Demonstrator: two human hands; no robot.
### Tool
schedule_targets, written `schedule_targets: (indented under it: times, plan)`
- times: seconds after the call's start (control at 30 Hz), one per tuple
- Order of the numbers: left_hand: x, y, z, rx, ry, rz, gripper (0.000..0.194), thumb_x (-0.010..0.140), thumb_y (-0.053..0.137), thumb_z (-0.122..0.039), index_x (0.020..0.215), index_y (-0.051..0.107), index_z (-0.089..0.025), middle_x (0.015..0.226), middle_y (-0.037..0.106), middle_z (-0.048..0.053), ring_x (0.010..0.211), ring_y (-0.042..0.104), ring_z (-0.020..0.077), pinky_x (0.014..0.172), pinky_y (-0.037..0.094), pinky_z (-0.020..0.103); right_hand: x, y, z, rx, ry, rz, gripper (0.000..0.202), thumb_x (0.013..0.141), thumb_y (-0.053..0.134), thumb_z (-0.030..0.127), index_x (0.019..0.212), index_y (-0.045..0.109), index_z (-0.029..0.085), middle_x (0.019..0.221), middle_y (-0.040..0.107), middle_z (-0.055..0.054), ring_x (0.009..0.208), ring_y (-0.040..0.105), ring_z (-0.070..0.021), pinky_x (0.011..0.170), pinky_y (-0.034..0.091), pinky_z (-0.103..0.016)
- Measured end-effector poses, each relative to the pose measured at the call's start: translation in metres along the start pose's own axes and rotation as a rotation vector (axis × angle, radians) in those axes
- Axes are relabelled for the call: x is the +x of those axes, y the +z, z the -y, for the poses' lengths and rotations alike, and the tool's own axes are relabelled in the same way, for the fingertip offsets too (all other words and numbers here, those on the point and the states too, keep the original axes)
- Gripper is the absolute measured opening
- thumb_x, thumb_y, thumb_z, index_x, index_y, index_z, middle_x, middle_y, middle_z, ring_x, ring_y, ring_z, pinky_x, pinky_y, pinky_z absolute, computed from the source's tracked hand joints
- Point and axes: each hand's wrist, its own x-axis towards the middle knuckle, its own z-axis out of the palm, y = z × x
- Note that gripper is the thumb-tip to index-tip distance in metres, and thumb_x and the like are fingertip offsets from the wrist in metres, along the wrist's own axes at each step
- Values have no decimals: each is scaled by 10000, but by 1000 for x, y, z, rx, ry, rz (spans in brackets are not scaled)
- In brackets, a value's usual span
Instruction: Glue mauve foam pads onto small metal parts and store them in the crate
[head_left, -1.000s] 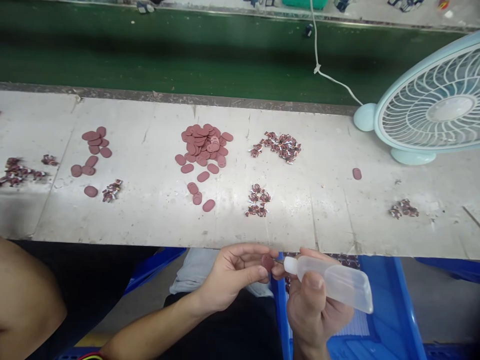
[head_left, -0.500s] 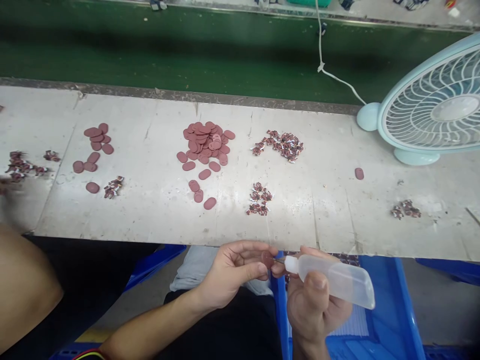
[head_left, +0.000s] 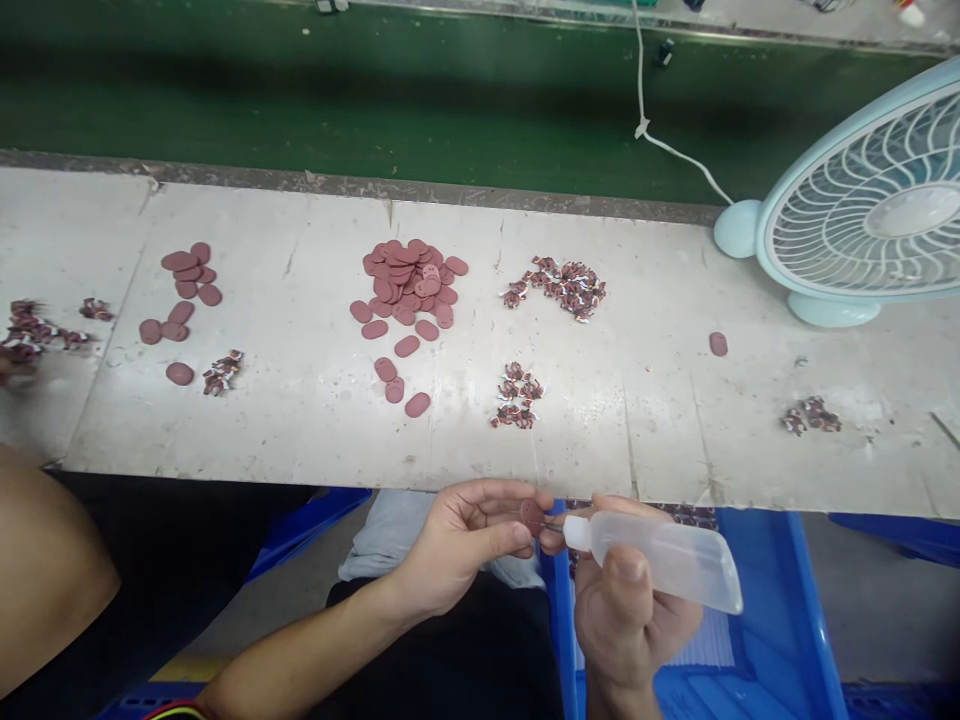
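Observation:
Between the fingertips of my left hand (head_left: 465,550) is a small reddish-brown oval disc (head_left: 532,516), held just off the table's front edge. My right hand (head_left: 630,610) is closed around a translucent squeeze bottle (head_left: 664,555) with a white cap. The bottle lies tilted, and its thin metal nozzle points left at the disc, touching or very near it. On the table ahead lie a pile of similar oval discs (head_left: 409,280) and two clusters of small brown-and-white figures, one farther back (head_left: 574,287) and one nearer (head_left: 517,397).
A light blue fan (head_left: 885,210) stands at the right of the white table (head_left: 600,420). Below the edge sits a blue crate (head_left: 806,610), partly behind my right hand. At left, another person's arm (head_left: 52,570) shows beside more discs (head_left: 180,373) and figures (head_left: 223,372).
The view has shifted slightly. My hands keep nearly the same pose, with the bottle's nozzle still at the disc.

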Motion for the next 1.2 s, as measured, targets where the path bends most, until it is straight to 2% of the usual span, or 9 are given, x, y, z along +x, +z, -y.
schedule_targets:
  times: [0.13,0.3,0.4,0.47,0.57,0.7,0.83,1.0,1.2]
  plan:
    - [-1,0,-3,-22,17,0,265,790,785,-114,1024,759,-234,1090,780,70,948,741,178,734,565,197,33,-7,9,499,268,-1,259,864,639,432,930,654,182,656,611,9,506,613,-141,418,521,-247]
    - [-2,-5,-10,-36,-2,-17,241,794,784,-151,1022,740,-218,1086,769,76,887,756,200,694,606,238,97,-42,-14,1392,744,193,349,942,508,375,1203,506,143,732,543,7,610,617,-107,469,573,-157]
    - [-5,-13,-15,-38,5,-53,246,802,772,-155,1039,732,-209,1114,758,85,840,756,187,604,595,200,109,-51,-26,1579,808,286,370,957,506,429,1211,480,161,723,509,17,603,618,-118,449,586,-176]
    - [-6,-20,-19,-56,41,-69,226,818,756,-168,1040,731,-200,1127,755,96,846,758,192,590,591,187,99,-45,-24,1422,649,297,442,921,578,492,1222,506,177,726,514,24,562,586,-99,388,537,-141]
    - [-8,-27,-25,-88,89,-96,188,856,718,-207,1043,724,-184,1147,749,122,857,760,205,580,589,186,77,-23,-12,553,198,280,328,911,619,483,1115,621,226,682,516,46,452,475,-69,310,422,-136]
    - [-10,-30,-32,-107,85,-127,175,874,696,-204,1046,715,-174,1144,750,130,858,759,196,582,578,173,73,14,-11,-397,-162,330,235,885,683,283,1114,712,242,938,641,-53,756,624,-162,610,556,-273]
    - [-11,-30,-34,-123,79,-117,158,879,689,-193,1035,712,-183,1146,751,124,865,759,193,596,575,171,90,29,-18,-1007,-412,451,305,971,510,297,1207,685,214,1030,611,-108,890,617,-229,792,542,-388]
    - [-11,-30,-31,-139,78,-102,134,880,691,-213,1008,711,-177,1153,747,136,898,760,213,612,572,179,84,13,-6,-1027,-355,485,187,946,542,268,1044,694,219,1069,639,-90,923,640,-238,836,540,-412]
    - [-9,-23,-19,-31,73,-91,183,826,757,-183,1007,738,-196,1124,770,103,961,750,234,679,583,226,41,-3,21,-408,159,353,156,856,730,344,941,675,226,752,706,-11,621,667,-154,542,558,-245]
